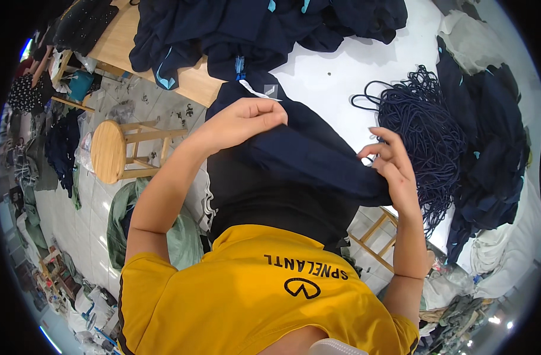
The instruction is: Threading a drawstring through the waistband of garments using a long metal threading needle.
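- A dark navy garment (300, 160) is held stretched at picture centre, apparently so its edge stays taut.
- It is pinched by the left hand (244, 121) at 11 o'clock; the right hand (394, 168) clasps its other end at 3 o'clock (fingertips partly splayed).
- A navy cord bundle (421, 133) lies at 2 o'clock on the white table (341, 71).

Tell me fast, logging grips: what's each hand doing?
Left hand: closed on the navy garment.
Right hand: pinching the garment's edge.
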{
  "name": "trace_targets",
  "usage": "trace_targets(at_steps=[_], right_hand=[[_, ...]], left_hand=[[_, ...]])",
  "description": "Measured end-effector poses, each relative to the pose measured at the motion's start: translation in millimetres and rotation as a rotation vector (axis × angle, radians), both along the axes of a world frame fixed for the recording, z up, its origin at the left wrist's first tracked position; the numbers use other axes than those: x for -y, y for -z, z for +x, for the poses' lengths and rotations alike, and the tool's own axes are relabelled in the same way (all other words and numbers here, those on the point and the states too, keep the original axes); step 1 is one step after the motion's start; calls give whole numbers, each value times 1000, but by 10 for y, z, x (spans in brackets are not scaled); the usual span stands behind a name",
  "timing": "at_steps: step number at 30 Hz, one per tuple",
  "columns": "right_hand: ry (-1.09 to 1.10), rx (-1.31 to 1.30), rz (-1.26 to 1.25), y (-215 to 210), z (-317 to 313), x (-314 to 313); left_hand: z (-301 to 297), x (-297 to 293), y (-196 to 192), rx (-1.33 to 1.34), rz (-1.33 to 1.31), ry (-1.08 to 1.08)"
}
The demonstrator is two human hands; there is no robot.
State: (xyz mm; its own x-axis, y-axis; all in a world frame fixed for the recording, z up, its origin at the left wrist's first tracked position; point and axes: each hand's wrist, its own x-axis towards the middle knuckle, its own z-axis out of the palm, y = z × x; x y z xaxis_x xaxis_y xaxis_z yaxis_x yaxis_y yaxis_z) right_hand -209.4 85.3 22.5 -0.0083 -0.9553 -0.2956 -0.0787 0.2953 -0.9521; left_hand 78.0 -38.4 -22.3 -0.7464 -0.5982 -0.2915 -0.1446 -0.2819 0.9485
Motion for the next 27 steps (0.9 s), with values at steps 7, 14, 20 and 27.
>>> trace_targets(at_steps=[7, 14, 20, 27], right_hand=[[-364, -359, 54, 21, -113, -28], [-104, -139, -99, 182, -52, -59], [16, -421, -354, 190, -13, -64], [-81, -133, 30, 33, -79, -173]], left_hand=[[102, 93, -191, 439, -566, 341], [-137, -235, 259, 279, -448, -169], [-379, -410, 217, -186, 348, -468], [-85, -180, -52, 7, 285, 174]])
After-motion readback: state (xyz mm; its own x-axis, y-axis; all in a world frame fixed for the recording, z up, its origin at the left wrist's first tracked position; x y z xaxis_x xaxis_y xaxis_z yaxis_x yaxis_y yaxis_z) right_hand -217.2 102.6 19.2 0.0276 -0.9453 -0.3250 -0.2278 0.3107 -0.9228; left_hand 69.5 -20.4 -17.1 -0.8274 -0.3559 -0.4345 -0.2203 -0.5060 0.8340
